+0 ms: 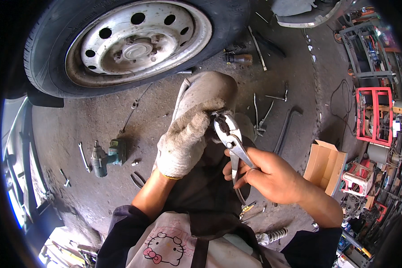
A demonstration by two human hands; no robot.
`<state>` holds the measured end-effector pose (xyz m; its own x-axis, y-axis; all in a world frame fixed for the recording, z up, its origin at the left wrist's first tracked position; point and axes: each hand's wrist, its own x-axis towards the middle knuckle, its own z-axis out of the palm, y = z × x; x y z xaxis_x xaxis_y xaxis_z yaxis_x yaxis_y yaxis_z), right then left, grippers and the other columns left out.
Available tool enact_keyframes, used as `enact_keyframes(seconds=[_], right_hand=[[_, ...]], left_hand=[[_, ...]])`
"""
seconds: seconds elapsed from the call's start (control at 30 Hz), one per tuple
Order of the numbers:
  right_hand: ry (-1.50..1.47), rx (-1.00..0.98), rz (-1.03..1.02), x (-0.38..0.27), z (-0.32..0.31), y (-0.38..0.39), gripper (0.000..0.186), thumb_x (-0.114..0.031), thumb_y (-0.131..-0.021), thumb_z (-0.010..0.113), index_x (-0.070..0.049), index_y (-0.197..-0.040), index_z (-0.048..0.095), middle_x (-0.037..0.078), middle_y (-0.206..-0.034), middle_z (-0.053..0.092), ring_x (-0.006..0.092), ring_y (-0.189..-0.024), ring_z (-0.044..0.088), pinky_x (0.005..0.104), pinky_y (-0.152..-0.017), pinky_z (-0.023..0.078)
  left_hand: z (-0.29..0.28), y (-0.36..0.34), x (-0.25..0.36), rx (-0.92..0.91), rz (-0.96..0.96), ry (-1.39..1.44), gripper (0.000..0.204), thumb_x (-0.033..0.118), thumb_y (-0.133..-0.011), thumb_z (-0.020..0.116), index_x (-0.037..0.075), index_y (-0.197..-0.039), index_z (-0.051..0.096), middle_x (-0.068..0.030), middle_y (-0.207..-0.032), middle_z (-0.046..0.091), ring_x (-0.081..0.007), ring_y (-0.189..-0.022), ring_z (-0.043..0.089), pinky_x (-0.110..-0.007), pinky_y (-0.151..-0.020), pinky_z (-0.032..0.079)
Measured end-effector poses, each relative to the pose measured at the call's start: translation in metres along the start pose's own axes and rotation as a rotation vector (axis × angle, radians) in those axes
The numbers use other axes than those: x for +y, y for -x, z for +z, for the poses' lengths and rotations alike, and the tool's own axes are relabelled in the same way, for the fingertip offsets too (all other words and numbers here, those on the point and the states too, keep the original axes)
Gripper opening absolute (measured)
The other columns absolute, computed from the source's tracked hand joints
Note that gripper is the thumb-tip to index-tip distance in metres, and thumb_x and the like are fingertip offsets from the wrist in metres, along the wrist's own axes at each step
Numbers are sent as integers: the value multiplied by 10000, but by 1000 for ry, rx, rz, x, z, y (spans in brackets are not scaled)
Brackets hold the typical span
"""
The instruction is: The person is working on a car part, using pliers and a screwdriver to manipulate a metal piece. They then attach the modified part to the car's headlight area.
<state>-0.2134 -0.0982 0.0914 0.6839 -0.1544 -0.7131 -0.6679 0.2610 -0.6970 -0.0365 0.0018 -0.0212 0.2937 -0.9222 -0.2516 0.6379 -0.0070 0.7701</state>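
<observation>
My left hand (183, 143) wears a dirty white knit glove. Its fingers are closed near my knee, pinching a small dark part that is mostly hidden by the glove and the tool. Bare, my right hand (270, 174) grips the handles of silver slip-joint pliers (231, 144). The jaws of the pliers meet the gloved fingertips, with something dark between them; its kind is unclear. Just beyond both hands is my bent knee (214, 85) in grey trousers.
A wheel with a white steel rim (138, 49) stands at the far left. On the floor lie a cordless impact wrench (102, 158), a spanner (83, 157), a pry bar (285, 129) and a coil spring (274, 235). An open carton (324, 167) and a red frame (374, 115) are at right.
</observation>
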Motion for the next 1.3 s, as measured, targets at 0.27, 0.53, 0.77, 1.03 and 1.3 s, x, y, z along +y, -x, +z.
enact_keyframes(seconds=[0.27,0.53,0.77,1.03,1.3], right_hand=[[-37,-23,49,-2,-1,-2,451,78,-953,381,46,-1400,428,165,-1215,629,226,-1102,649,348,-887,576],[-13,87,-44,0,2,-6,166,-15,-943,453,46,-1038,574,141,-915,672,207,-847,673,345,-788,537],[66,106,-62,1,1,-4,212,-15,-934,445,38,-1124,523,146,-890,663,226,-809,655,368,-757,515],[78,60,39,-1,-4,-3,205,-34,-957,447,23,-1144,509,159,-888,637,238,-757,612,381,-754,500],[459,161,-88,16,-12,-7,169,-14,-939,477,47,-1094,507,239,-975,626,399,-950,643,450,-854,513]], left_hand=[[-8,4,-14,72,-40,22,517,359,-1005,598,-56,-1311,566,-164,-1232,645,-218,-1050,636,-344,-954,494],[-2,5,-7,47,-23,-64,531,394,-1008,590,-36,-1319,573,-149,-1204,656,-200,-1030,636,-323,-930,495],[-7,9,-11,133,-23,-338,501,380,-1033,556,-40,-1303,594,-106,-1141,676,-151,-977,623,-290,-881,490],[2,11,-4,93,29,-479,492,367,-1046,539,-45,-1309,596,-60,-1114,680,-83,-856,576,-211,-732,447],[2,6,20,-86,11,-553,494,341,-1021,591,-57,-1313,605,-92,-1207,676,-154,-1028,614,-282,-943,453]])
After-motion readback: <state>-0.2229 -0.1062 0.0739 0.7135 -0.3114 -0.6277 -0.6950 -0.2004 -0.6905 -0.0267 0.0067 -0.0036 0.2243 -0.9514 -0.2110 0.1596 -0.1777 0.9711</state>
